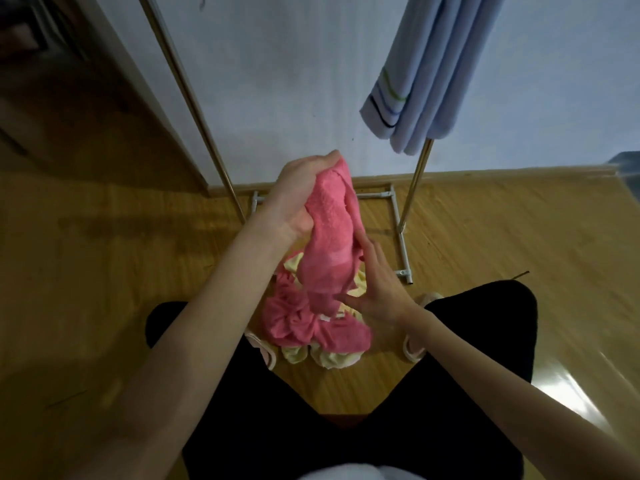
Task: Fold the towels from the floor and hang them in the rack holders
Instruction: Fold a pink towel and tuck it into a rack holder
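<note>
A glossy wooden floor (pixel 485 237) meets a pale wall (pixel 294 81) at the far side. The left hand (pixel 294 199) grips a pink towel (pixel 329 244) raised above a yellow towel (pixel 329 358); the right hand (pixel 377 289) touches it with straight fingers. A blue towel (pixel 426 71) hangs on the metal rack (pixel 415 181).

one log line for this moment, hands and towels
left hand grips pink terry towel | right hand open, touching it | pale yellow towel on floor | light blue striped towel hung

The wooden floor (pixel 485 237) carried a pink towel (pixel 311 327) heaped over a yellow towel (pixel 329 358) below both hands, with the rack base (pixel 401 244) beyond them.
</note>
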`<state>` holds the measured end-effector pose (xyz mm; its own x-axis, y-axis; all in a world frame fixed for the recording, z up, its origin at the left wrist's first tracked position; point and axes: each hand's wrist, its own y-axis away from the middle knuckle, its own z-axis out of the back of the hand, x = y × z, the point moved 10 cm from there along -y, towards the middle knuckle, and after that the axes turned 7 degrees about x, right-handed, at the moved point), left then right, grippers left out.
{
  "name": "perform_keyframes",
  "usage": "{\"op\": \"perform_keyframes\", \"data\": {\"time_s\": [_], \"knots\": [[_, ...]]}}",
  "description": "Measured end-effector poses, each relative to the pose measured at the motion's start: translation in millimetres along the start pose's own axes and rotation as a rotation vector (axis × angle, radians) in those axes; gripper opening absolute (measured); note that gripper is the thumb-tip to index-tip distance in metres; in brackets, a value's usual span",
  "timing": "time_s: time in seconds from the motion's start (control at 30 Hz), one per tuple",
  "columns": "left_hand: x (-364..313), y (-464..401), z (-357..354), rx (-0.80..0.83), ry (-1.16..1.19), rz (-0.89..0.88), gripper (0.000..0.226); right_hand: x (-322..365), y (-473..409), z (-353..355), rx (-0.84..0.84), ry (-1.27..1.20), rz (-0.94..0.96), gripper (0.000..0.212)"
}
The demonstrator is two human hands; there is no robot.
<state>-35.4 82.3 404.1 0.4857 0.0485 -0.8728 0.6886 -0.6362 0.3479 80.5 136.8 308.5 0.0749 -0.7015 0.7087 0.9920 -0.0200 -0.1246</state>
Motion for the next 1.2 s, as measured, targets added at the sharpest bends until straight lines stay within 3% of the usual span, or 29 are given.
{"op": "perform_keyframes", "data": {"time_s": [0.07,0.17,0.23,0.3,0.4,0.47,0.6,0.77,0.87,1.07,1.2], "knots": [[-5,0,4,-0.036,0.037,0.025,0.019,4,-5,10,-0.037,-0.042,0.019,0.087],[-11,-2,14,-0.115,0.075,0.061,0.020,13,-10,32,-0.136,-0.027,0.088,0.026],[-14,-2,18,-0.157,0.108,0.082,0.020,15,-12,43,-0.157,-0.007,0.096,0.010],[-18,-3,18,-0.171,0.155,0.085,0.022,16,-14,50,-0.142,-0.009,0.070,0.014],[-23,-4,16,-0.193,0.208,0.072,0.027,32,-13,53,-0.144,0.019,0.097,0.050],[-27,-4,12,-0.201,0.271,0.052,0.033,53,-11,57,-0.253,0.106,0.163,0.063],[-33,-6,13,-0.269,0.340,0.017,0.037,85,-13,61,-0.469,0.233,0.198,0.062],[-38,-7,12,-0.326,0.368,-0.001,0.038,81,-25,64,-0.555,0.269,-0.055,0.058],[-41,-8,14,-0.363,0.354,-0.007,0.031,69,-28,72,-0.561,0.257,-0.137,0.041],[-53,-21,32,-0.384,0.318,-0.035,0.033,56,-25,83,-0.377,0.102,0.058,0.023],[-45,-36,46,-0.330,0.244,0.011,0.034,54,-21,117,-0.401,-0.079,0.016,0.021]]}}
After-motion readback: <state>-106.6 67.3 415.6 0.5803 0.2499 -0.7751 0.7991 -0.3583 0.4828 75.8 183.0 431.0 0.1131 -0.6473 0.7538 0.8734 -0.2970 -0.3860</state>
